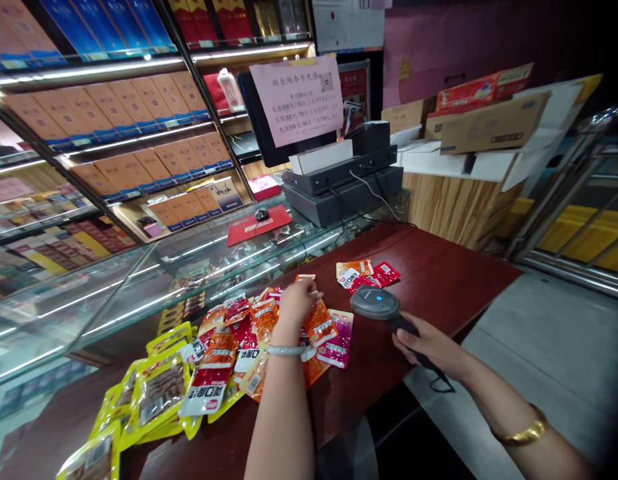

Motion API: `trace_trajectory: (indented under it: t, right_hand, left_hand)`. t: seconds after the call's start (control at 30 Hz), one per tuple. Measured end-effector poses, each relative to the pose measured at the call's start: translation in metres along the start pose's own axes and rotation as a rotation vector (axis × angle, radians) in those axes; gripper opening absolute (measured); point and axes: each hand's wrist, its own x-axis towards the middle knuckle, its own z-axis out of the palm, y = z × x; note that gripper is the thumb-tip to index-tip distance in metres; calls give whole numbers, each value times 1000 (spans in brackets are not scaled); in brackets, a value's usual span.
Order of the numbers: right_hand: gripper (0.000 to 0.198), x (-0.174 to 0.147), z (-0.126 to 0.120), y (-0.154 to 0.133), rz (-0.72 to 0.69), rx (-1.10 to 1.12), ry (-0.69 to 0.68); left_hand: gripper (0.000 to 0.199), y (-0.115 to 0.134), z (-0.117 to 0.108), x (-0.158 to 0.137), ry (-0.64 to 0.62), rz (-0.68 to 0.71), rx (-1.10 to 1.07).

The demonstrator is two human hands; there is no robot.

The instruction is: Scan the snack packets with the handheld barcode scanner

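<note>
Two hands are filling my remote view: the right hand [423,340] is gripping the scanner [376,303], long axis pointing to ten o'clock, while the left hand [296,305], grip unclear to me, is reaching over the nearer packet pile [229,350] at the right's nine o'clock.

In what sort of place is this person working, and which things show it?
Probably a shop's checkout counter. The right hand holds what looks like a barcode scanner, small colourful packets lie on the table, and rows of matching boxes stand on lit shelves.
</note>
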Motion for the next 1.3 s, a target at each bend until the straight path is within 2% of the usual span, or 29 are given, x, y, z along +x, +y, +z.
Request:
trace_trajectory:
  t: [0.1,0.17,0.33,0.4,0.57,0.63,0.7,0.77,0.83,0.93,1.03,1.1,1.2,1.3]
  right_hand:
    - [63,0,1,0,-7,-9,-8]
    - [64,1,2,1,-11,-14,-16]
    - [65,4,6,5,-7,10,-19]
    - [65,4,6,6,-4,23,-21]
    - [65,3,4,7,-14,46,-38]
    - [65,2,4,6,-18,50,-44]
    - [64,2,5,3,-22,57,-43]
    - [62,2,7,1,-24,63,-35]
    - [61,2,8,-1,-24,69,-28]
    - [61,2,9,-2,-18,79,-22]
    - [62,2,9,-3,-10,92,-26]
    - [61,2,9,-4,-12,102,-34]
    - [60,1,9,-4,-14,116,-33]
    - [59,0,9,-3,-20,118,-29]
  left_hand:
    - [17,2,6,5,172,-148,-314]
    - [19,8,14,7,229,-208,-517]
    - [20,31,31,4,134,-217,-900]
    - [20,35,33,3,114,-213,-953]
    - [22,36,41,2,165,-202,-936]
    - [25,39,47,2,105,-210,-1031]
    - [33,44,51,2,13,-126,-1123]
    - [45,47,51,2,-37,24,-1061]
    - [51,45,43,-1,-38,136,-763]
    - [41,36,24,-10,-124,186,-144]
    - [38,31,13,-18,-235,192,190]
    - [33,31,13,-19,-250,210,251]
    - [14,31,19,-15,-232,253,228]
    - [10,29,25,-8,-135,162,79]
